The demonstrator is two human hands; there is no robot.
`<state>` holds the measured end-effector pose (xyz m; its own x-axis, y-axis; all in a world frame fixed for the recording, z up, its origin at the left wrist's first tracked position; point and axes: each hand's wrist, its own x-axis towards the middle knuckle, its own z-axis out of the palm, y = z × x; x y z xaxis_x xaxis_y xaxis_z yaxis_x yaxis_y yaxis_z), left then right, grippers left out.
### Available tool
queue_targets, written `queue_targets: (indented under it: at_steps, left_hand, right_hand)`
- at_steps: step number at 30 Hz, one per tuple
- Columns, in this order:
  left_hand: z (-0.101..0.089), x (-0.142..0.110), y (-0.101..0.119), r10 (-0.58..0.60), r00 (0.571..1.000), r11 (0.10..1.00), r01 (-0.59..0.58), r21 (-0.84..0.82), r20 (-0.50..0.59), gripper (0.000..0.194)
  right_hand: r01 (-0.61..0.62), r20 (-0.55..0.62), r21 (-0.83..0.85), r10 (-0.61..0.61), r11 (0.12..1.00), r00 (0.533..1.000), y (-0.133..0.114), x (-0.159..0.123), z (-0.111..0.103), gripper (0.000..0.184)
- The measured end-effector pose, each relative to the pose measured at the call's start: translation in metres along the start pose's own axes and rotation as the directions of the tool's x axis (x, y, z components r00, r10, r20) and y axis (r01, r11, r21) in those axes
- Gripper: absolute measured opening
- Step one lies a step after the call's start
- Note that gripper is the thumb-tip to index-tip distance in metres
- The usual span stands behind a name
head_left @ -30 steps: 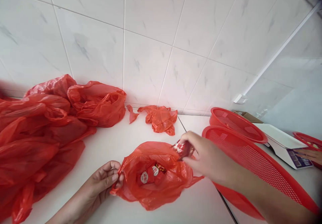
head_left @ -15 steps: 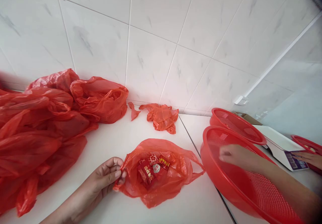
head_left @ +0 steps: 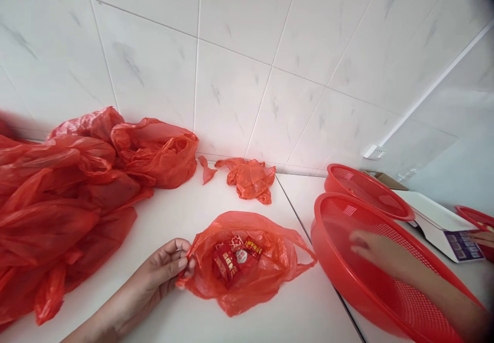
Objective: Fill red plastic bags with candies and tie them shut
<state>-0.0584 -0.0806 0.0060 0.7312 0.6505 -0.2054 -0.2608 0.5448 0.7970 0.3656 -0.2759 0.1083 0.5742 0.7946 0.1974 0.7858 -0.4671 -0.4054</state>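
Note:
My left hand [head_left: 168, 266] pinches the left handle side of a red plastic bag [head_left: 266, 291], which lies on the white table with its mouth spread wide. Inside the bag are several small red packets [head_left: 227, 263], some with gold or yellow print, and a round whitish label [head_left: 241, 256]. My right hand [head_left: 365, 245] is inside the large red mesh basket [head_left: 328, 260] to the right of the bag. Motion blurs its fingers, so their grip is unclear. No contents show in the visible part of this basket.
Red plastic bags [head_left: 69, 214] are heaped at the left. A crumpled red bag [head_left: 250, 178] lies by the tiled wall. Behind the large basket stands another red basket [head_left: 366, 194], then a white scale [head_left: 432, 219]. Another person's hand [head_left: 482, 237] is beside the scale.
My right hand has shifted slightly to the right and down within the basket. My left hand still holds the bag's edge, and the whole view has moved slightly.

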Motion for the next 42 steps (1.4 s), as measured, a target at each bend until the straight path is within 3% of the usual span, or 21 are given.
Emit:
queue_targets:
  at_steps: [1, 4, 5, 7, 9, 10, 13, 16, 19, 21, 23, 25, 26, 28, 30, 32, 37, 42]
  left_hand:
    - [0.000, 0.000, 0.000, 0.004, 1.000, 1.000, -0.004, 0.004, 0.006, 0.014]
    - [0.000, -0.001, 0.000, 0.007, 1.000, 1.000, -0.007, 0.014, 0.024, 0.012]
    - [0.000, -0.001, 0.000, 0.006, 1.000, 1.000, -0.006, 0.014, 0.028, 0.012]
    - [0.001, -0.002, 0.000, 0.004, 1.000, 1.000, -0.004, 0.009, 0.028, 0.015]
    - [0.002, -0.002, 0.001, 0.005, 1.000, 1.000, -0.005, 0.012, 0.021, 0.019]
    - [0.003, -0.003, 0.002, 0.008, 1.000, 1.000, -0.008, 0.018, 0.011, 0.020]
    - [0.002, -0.006, 0.008, 0.036, 0.997, 0.998, -0.033, 0.051, -0.061, 0.023]
    - [0.003, -0.005, 0.022, 0.091, 0.982, 0.993, -0.077, 0.087, -0.166, 0.028]
    - [0.012, 0.005, 0.046, 0.150, 0.962, 0.985, -0.125, 0.120, -0.228, 0.028]
    - [0.026, 0.014, 0.068, 0.207, 0.953, 0.975, -0.183, 0.128, -0.222, 0.027]
    - [0.047, 0.022, 0.093, 0.305, 0.939, 0.949, -0.286, 0.133, -0.157, 0.024]
    - [0.072, 0.023, 0.119, 0.464, 0.883, 0.881, -0.452, 0.137, -0.066, 0.020]
    - [0.085, 0.022, 0.131, 0.552, 0.833, 0.829, -0.542, 0.142, -0.042, 0.020]
    - [0.106, 0.015, 0.148, 0.689, 0.724, 0.713, -0.680, 0.172, 0.007, 0.022]
    - [0.118, 0.007, 0.155, 0.773, 0.634, 0.614, -0.760, 0.212, 0.031, 0.026]
    - [0.121, 0.001, 0.153, 0.812, 0.583, 0.554, -0.789, 0.266, 0.036, 0.031]
    - [0.108, -0.008, 0.140, 0.835, 0.550, 0.434, -0.684, 0.586, 0.023, 0.027]
    - [0.102, -0.021, 0.138, 0.842, 0.539, 0.365, -0.544, 0.756, -0.019, 0.026]
  right_hand:
    - [0.034, 0.040, -0.078, -0.031, 0.996, 0.999, -0.014, -0.001, -0.002, 0.012]
    - [0.145, -0.020, -0.254, -0.155, 0.956, 0.988, -0.063, -0.025, 0.006, 0.018]
    - [0.256, 0.003, -0.271, -0.265, 0.928, 0.964, -0.077, -0.037, 0.013, 0.019]
    - [0.459, -0.009, -0.300, -0.484, 0.836, 0.875, -0.097, -0.060, 0.033, 0.026]
    - [0.534, -0.066, -0.363, -0.593, 0.764, 0.803, -0.103, -0.076, 0.056, 0.043]
    - [0.528, -0.088, -0.382, -0.598, 0.759, 0.796, -0.101, -0.081, 0.068, 0.051]
    - [0.424, -0.102, -0.275, -0.465, 0.863, 0.880, -0.083, -0.083, 0.105, 0.063]
    - [0.178, -0.081, 0.062, -0.173, 0.982, 0.982, -0.064, -0.073, 0.135, 0.066]
    - [-0.109, 0.106, 0.405, 0.072, 0.908, 0.992, -0.066, -0.059, 0.147, 0.052]
    - [-0.239, 0.306, 0.553, 0.072, 0.798, 0.949, -0.081, -0.048, 0.140, 0.039]
    - [-0.296, 0.398, 0.715, -0.021, 0.634, 0.917, -0.104, -0.036, 0.122, 0.035]
    - [-0.260, 0.314, 0.882, -0.079, 0.392, 0.946, -0.129, -0.022, 0.098, 0.036]
    - [-0.216, 0.242, 0.934, -0.060, 0.285, 0.968, -0.139, -0.015, 0.085, 0.036]
    - [-0.109, 0.111, 0.982, -0.004, 0.152, 0.994, -0.156, 0.000, 0.063, 0.033]
    - [-0.022, 0.021, 0.995, 0.006, 0.102, 1.000, -0.165, 0.013, 0.048, 0.025]
    - [0.044, -0.041, 0.993, -0.022, 0.106, 0.999, -0.170, 0.023, 0.042, 0.016]
    - [0.166, -0.168, 0.972, -0.003, 0.165, 0.986, -0.179, 0.038, 0.044, 0.010]
    - [0.105, -0.098, 0.993, -0.126, 0.048, 0.987, -0.194, 0.037, 0.043, 0.017]
